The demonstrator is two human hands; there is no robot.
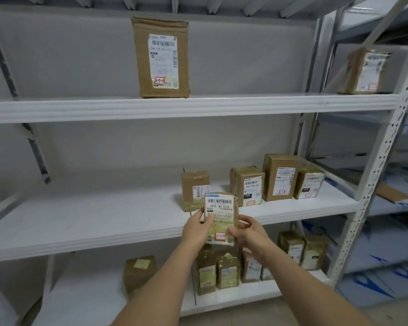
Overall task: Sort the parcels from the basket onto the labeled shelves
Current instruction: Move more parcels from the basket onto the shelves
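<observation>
The left hand (196, 228) and right hand (250, 228) hold a small taped parcel (220, 218) upright between them, fingers curled round its side edges, before the front edge of the middle shelf (80, 222). Its red-framed sticker seems to read 3-2-something; the last digit is unclear. It partly hides a brown box (194, 187) behind. Rightward stand three labelled boxes (278, 182). Left of the hands the middle shelf lies open. Lower-shelf parcels (222, 271) are partly covered by the forearms.
</observation>
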